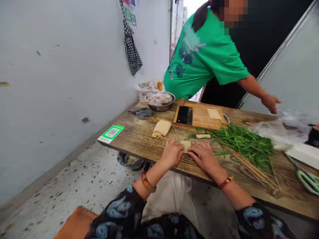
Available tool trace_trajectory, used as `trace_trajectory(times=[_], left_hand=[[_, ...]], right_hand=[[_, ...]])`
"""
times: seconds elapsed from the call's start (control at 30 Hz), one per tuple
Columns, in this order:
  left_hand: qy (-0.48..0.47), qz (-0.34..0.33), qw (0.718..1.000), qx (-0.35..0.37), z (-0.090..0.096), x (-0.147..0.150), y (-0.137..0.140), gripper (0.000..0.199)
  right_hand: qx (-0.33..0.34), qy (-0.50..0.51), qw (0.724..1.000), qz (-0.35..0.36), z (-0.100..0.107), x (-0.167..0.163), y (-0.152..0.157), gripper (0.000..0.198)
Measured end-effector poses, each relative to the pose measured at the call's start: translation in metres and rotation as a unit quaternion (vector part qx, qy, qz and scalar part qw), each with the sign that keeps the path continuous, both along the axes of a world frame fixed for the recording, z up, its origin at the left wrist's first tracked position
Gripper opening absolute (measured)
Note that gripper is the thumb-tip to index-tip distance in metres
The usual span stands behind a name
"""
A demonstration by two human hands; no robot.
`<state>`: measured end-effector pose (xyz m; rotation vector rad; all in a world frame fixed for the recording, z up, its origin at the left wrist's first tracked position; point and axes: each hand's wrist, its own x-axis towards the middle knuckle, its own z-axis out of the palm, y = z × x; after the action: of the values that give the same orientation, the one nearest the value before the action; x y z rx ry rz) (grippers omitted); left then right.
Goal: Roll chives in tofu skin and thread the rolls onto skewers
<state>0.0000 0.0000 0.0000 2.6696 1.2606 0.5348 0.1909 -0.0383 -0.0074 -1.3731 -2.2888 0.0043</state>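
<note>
My left hand and my right hand grip opposite ends of a small pale tofu-skin sheet near the table's front edge. Their fingers are curled over it and hide its ends. Just beyond my left hand lies a stack of similar sheets. A rolled piece rests past my right hand, beside a heap of cut green leaves. To the right of that hand, a bundle of thin wooden skewers lies across the table.
Farther back are a cutting board with a cleaver and a metal bowl. At right lie plastic bags and green-handled scissors. A QR card sits at the left corner. Another person in a green shirt reaches right.
</note>
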Motion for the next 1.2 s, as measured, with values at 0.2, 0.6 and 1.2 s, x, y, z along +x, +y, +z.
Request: trace_trajectory(times=[0.2, 0.6, 1.2], left_hand=[[0.001, 0.012, 1.000, -0.019, 0.001, 0.001, -0.001, 0.013], [0.007, 0.021, 0.999, 0.033, -0.002, 0.001, -0.005, 0.018], [0.006, 0.027, 0.999, 0.022, -0.002, -0.001, 0.001, 0.022]], right_hand=[[0.002, -0.014, 1.000, -0.003, 0.003, 0.000, -0.001, 0.014], [-0.036, -0.005, 0.999, 0.023, 0.001, 0.004, 0.021, 0.022], [-0.007, 0.010, 1.000, -0.006, -0.002, -0.001, 0.024, 0.014]])
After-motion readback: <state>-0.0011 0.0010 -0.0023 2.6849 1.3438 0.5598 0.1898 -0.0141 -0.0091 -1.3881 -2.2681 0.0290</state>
